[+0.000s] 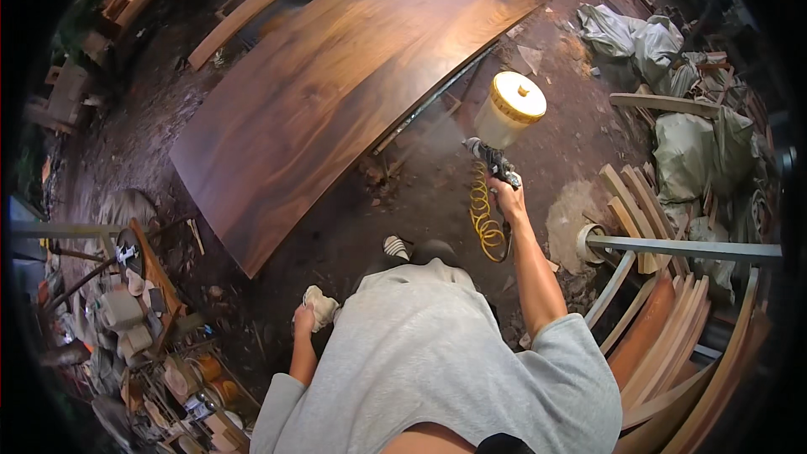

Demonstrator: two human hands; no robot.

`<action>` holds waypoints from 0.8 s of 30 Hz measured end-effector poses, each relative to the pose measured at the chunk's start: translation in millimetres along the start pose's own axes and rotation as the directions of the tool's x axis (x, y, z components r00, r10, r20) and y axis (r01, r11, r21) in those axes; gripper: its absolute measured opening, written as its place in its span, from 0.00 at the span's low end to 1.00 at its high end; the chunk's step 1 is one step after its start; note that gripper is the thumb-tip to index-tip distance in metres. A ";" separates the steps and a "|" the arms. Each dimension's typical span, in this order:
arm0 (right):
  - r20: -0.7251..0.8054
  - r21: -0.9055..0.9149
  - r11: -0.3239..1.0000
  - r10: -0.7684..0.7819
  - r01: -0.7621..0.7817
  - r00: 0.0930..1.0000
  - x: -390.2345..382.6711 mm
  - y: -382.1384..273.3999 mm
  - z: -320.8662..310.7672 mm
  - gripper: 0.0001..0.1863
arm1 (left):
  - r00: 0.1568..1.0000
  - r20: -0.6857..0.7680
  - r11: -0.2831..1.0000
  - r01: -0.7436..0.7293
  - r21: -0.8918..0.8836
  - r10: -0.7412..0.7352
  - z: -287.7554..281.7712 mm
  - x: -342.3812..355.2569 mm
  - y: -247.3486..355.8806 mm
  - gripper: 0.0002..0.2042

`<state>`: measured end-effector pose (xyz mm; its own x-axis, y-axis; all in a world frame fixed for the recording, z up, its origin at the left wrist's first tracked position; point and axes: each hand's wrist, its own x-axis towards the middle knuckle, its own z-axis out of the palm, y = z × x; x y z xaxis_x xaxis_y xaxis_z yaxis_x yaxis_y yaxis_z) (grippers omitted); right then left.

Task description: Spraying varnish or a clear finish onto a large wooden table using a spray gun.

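My right hand [507, 196] is wrapped round the grip of a spray gun [490, 158], held out to the right of a large wooden panel [336, 109]. On top of the gun sits a whitish paint cup [499, 124] with a yellow-stained lid. The nozzle faces the panel's near long edge, and a faint haze hangs in front of it. From the gun a yellow coiled air hose [479, 210] drops toward the floor. Low at my left side, my left hand [304, 317] is closed on a crumpled off-white rag [323, 306]. The panel's brown, grained face looks glossy.
Wooden boards [664, 345] lean at the lower right beside a grey metal bar [689, 246]. Pale sacks [656, 46] lie at the far right. Cluttered tins and scraps [185, 378] fill the lower left. A long plank [239, 29] lies beyond the panel.
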<state>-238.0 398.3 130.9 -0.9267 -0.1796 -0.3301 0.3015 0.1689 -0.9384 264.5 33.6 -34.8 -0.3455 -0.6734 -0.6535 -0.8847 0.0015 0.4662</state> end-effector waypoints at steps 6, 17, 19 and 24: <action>0.118 0.009 0.999 0.034 -0.035 0.992 -26.8 14.2 15.2 0.07 | 0.992 0.037 0.969 0.109 0.224 -0.120 13.4 -36.2 -89.7 0.24; 0.194 0.037 0.998 0.049 -0.058 0.980 -92.2 48.5 45.3 0.07 | 0.986 0.040 0.978 0.154 0.143 -0.162 -23.3 -159.6 -147.1 0.24; 0.176 0.033 0.997 0.061 -0.068 0.982 -107.0 50.5 55.2 0.06 | 0.989 0.031 0.975 0.139 0.171 -0.146 -35.8 -172.5 -161.9 0.24; 0.200 0.018 1.000 0.022 -0.026 0.980 -139.6 59.9 82.1 0.04 | 0.991 -0.052 0.992 0.125 0.032 -0.123 -52.7 -171.0 -222.8 0.23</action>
<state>-72.1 353.8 112.4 -0.8565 -0.3656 -0.3642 0.3293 0.1562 -0.9312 537.2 109.4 4.6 -0.2171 -0.7059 -0.6743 -0.9304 -0.0593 0.3617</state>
